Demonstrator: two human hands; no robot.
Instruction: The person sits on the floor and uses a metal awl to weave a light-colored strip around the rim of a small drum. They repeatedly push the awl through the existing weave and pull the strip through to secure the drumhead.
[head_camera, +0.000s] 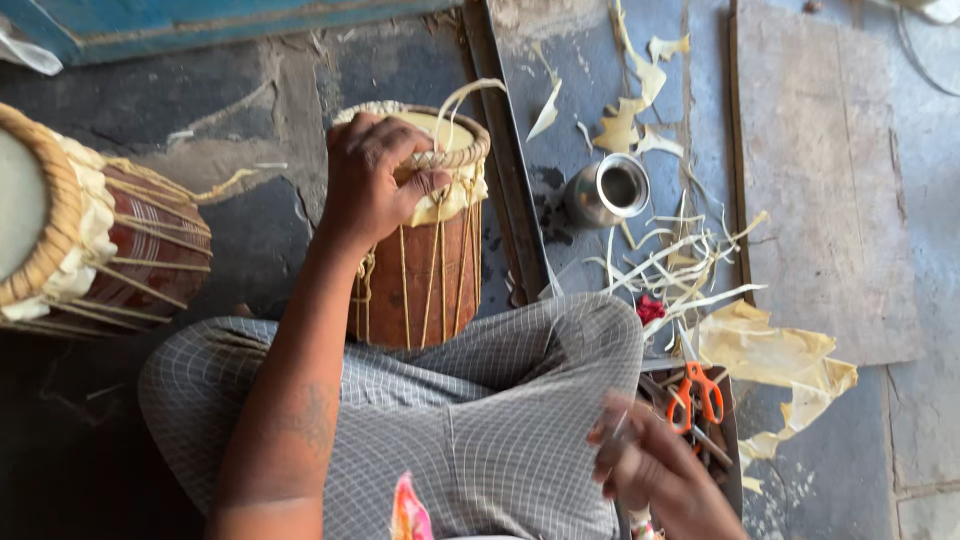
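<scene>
My left hand (372, 180) clamped the braided rim of the wooden drum (425, 240) at 12 o'clock, lacing already strung, hide trimmings (680, 270) at 2. Right hand (650, 470), 5 o'clock, blurred; fingers' grip: can't tell.

A drum (425, 235) stands by the knee, another drum (85, 225) left, a cup (610, 188) right, scissors (695, 392) nearer.

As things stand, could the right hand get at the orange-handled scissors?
Probably yes. The right hand hovers just left of the orange-handled scissors, which lie on top of the tool tray with nothing over them. Its fingers seem to pinch something thin and blurred, which may need putting down first.
</scene>
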